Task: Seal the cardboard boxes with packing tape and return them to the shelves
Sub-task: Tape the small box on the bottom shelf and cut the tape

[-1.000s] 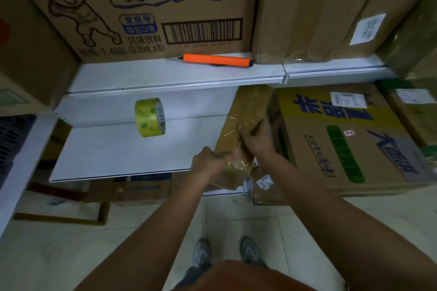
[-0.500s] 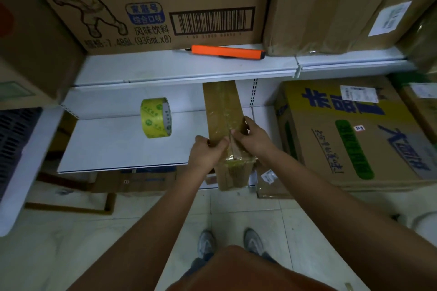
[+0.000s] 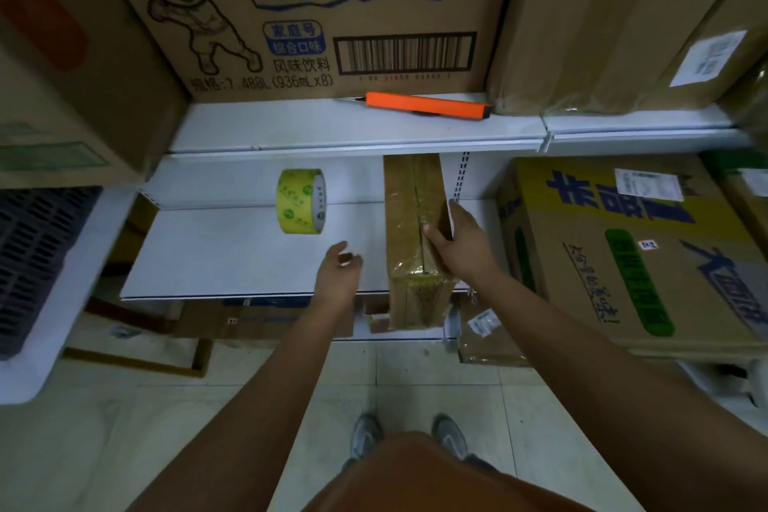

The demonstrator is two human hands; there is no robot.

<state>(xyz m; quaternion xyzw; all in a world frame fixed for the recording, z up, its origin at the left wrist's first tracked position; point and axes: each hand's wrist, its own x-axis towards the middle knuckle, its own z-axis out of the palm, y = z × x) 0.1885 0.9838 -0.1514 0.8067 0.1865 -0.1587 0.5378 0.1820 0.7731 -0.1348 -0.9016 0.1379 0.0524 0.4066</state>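
Observation:
A narrow taped cardboard box (image 3: 409,229) lies lengthwise on the white middle shelf (image 3: 232,258), its near end hanging over the shelf's front edge. My right hand (image 3: 459,245) rests on the box's top and right side, fingers pressed against it. My left hand (image 3: 338,274) hovers just left of the box, off it, fingers loosely curled and holding nothing. A yellow roll of packing tape (image 3: 302,202) stands on edge on the same shelf, further left and back.
An orange utility knife (image 3: 428,105) lies on the upper shelf below a large printed carton (image 3: 332,4). A big yellow-topped carton (image 3: 636,249) fills the shelf right of the narrow box. More cartons sit at left and upper right. My shoes (image 3: 407,434) stand on tiled floor.
The narrow box went from tilted in both hands to lying straight and pushed deeper on the shelf. My left hand has let go and moved left; my right hand stays on it.

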